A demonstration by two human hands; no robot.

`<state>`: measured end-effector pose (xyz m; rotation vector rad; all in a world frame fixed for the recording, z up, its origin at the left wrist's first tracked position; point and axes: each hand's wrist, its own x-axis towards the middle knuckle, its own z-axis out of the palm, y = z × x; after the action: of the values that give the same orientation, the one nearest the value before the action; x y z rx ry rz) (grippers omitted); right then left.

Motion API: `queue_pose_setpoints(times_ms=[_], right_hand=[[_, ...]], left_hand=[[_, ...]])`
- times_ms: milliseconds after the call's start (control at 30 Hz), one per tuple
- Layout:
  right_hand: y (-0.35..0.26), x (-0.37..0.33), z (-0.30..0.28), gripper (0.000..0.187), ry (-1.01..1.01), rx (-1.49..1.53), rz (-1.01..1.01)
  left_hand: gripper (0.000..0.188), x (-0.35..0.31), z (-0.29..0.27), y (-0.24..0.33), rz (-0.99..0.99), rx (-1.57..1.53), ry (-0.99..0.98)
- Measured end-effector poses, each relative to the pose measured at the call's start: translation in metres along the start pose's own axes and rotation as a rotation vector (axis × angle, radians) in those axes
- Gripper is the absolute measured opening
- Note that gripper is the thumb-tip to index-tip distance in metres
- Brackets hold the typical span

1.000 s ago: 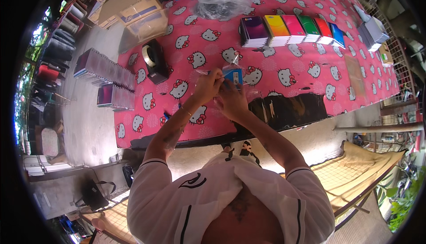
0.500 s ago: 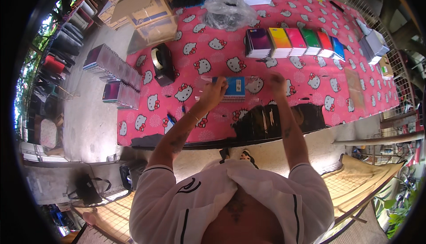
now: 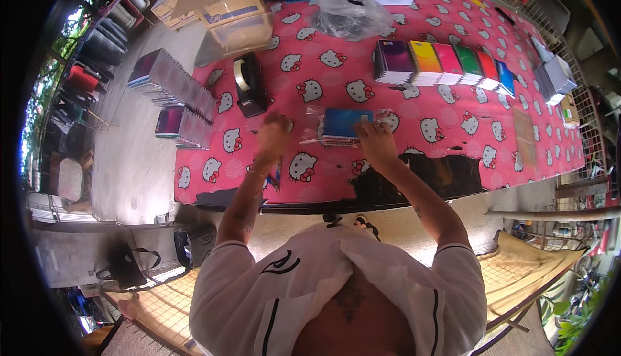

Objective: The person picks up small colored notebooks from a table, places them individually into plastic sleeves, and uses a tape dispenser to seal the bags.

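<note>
Notebook stacks: tall piles of purple-covered spiral notebooks [image 3: 184, 94] are stood along the table's left side.
Large box: a brown cardboard box [image 3: 226, 6] is set with its flap raised; its contents cannot be made out.
Tape dispenser: a pale tape roll [image 3: 241, 75] is held in a black desktop dispenser [image 3: 252, 90].
Left hand: the bare left hand [image 3: 275, 129] is blurred near the dispenser; how far it is opened, or whether anything is gripped, cannot be told.
Blue notebook: a blue-covered spiral notebook [image 3: 341, 123] is laid mid-table on the pink printed cloth [image 3: 453, 113], clear plastic film [image 3: 313, 123] spread past both ends.
Bag: a crumpled clear plastic bag [image 3: 352, 16] is placed behind; its contents are unclear.
Right hand: the bare right hand [image 3: 375, 139] is rested, partly open, on the notebook's right end; whether it is gripped cannot be told.
</note>
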<state>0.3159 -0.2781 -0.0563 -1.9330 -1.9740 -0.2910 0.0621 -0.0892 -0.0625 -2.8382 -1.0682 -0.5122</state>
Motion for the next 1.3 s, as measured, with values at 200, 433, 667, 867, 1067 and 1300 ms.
queue_pose_setpoints(times_ms=[200, 433, 667, 867, 1067, 1300], right_hand=[[0.006, -0.001, -0.001, 0.049, 0.004, 0.013, 0.001], [0.004, 0.0, -0.005, 0.053, 0.016, 0.016, 0.007], [0.007, -0.001, -0.001, 0.051, 0.072, 0.046, -0.031], [0.011, -0.002, 0.005, 0.048, 0.071, 0.023, -0.017], [0.018, -0.006, 0.01, 0.048, 0.08, 0.09, -0.006], [0.021, 0.004, -0.01, 0.052, 0.087, 0.063, -0.082]], left_hand=[[0.024, 0.024, -0.008, -0.113, -0.835, -0.915, 0.174], [0.021, 0.02, 0.021, -0.117, -0.897, -1.399, 0.434], [0.025, 0.001, -0.009, -0.115, -0.858, 0.104, -0.004], [0.025, 0.051, -0.015, 0.071, -0.268, -0.891, -0.067], [0.04, 0.075, 0.005, 0.144, -0.302, -0.337, -0.394], [0.04, 0.051, -0.009, 0.143, -0.313, -0.172, -0.39]])
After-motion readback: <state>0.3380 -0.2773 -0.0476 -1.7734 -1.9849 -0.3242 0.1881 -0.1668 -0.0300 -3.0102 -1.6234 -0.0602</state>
